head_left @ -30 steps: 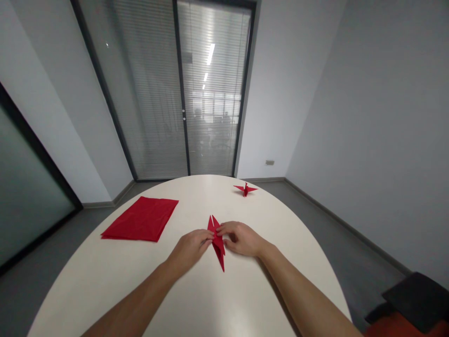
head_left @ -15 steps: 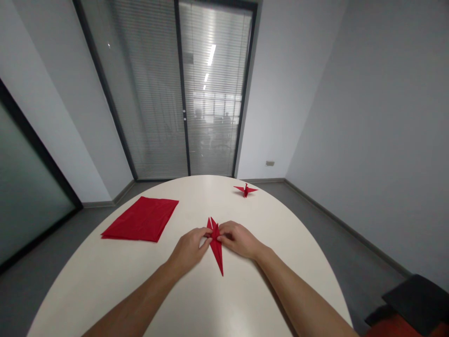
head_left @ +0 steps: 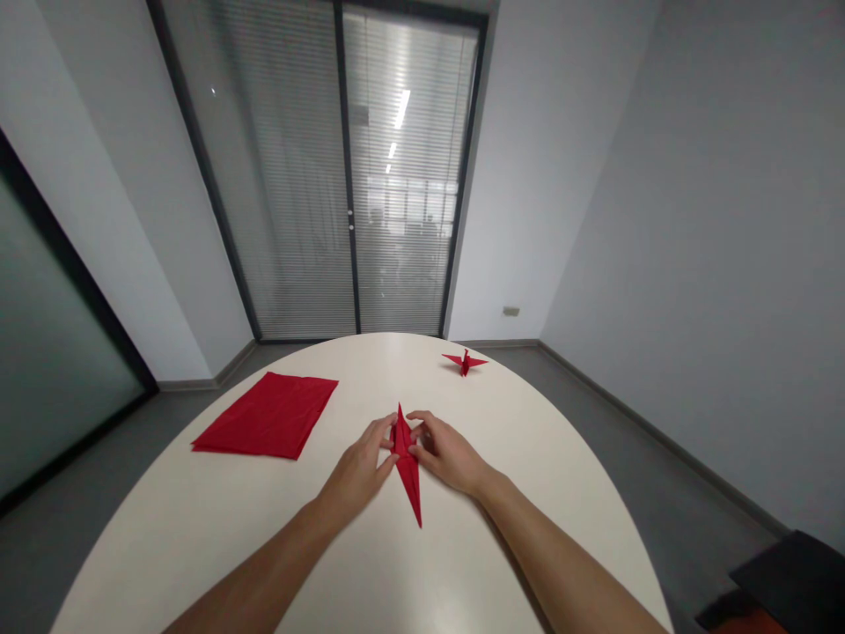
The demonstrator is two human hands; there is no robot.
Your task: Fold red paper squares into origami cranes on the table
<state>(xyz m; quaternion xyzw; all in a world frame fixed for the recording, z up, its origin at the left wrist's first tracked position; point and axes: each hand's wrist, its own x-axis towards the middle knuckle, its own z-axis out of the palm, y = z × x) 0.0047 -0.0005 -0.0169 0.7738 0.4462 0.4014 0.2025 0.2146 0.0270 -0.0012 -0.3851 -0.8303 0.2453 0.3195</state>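
Observation:
A narrow folded piece of red paper (head_left: 407, 475) lies on the white round table (head_left: 462, 563), its long point aimed toward me. My left hand (head_left: 360, 467) pinches its upper left edge with closed fingertips. My right hand (head_left: 445, 453) pinches the upper right edge the same way. The paper's top now forms a single thin point between my fingers. Both forearms rest low over the table.
A stack of flat red paper sheets (head_left: 268, 427) lies at the left of the table. A finished red paper crane (head_left: 466, 361) stands at the far edge. Glass doors with blinds (head_left: 343, 176) are behind. A dark chair (head_left: 785, 572) sits at the lower right.
The two split tips at the paper's top have been pressed together into one narrow point. My fingers shifted slightly upward along the paper.

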